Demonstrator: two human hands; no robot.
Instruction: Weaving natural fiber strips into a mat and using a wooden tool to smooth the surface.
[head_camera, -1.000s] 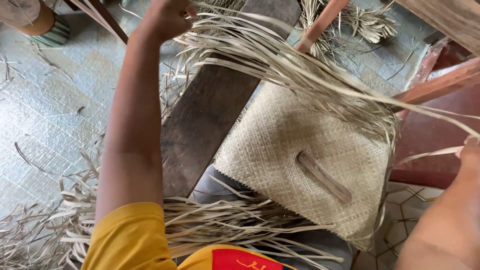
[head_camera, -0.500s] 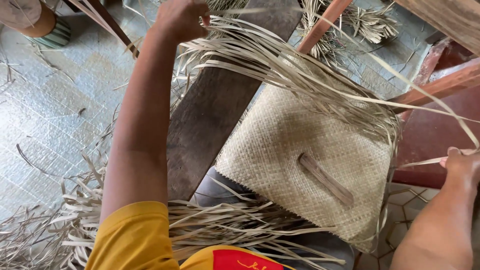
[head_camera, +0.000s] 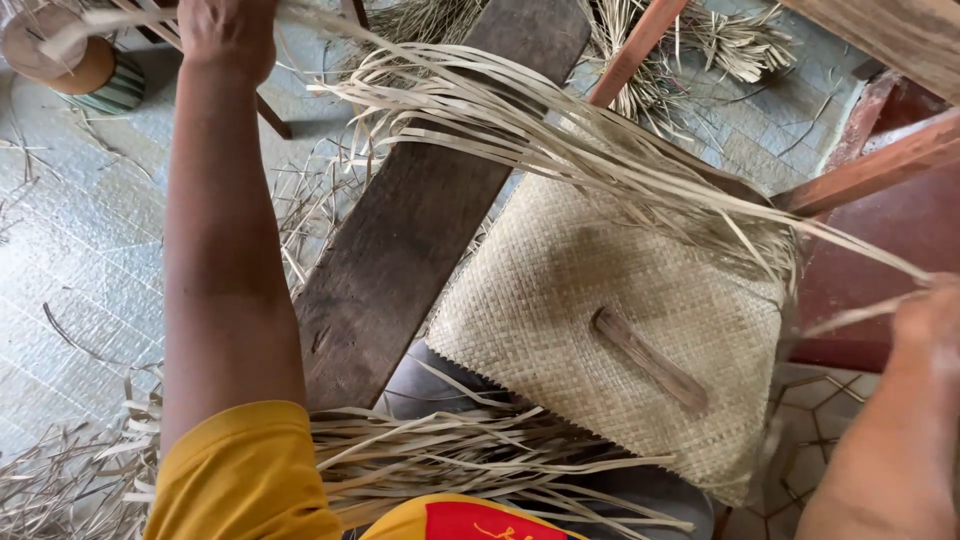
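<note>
The person wears a short-sleeved top of mustard yellow. The left sleeve (head_camera: 240, 470) ends above the elbow in a plain, slightly rolled hem, and its cloth looks soft and matte, with a few gentle folds. Lower down, at the chest, the same top carries a red patch (head_camera: 465, 522) with small yellow markings along its edge. Both forearms are bare, with no watch, band or bracelet showing. The left hand (head_camera: 228, 35) and the right hand (head_camera: 925, 320) are ungloved, and no rings can be made out on them.
</note>
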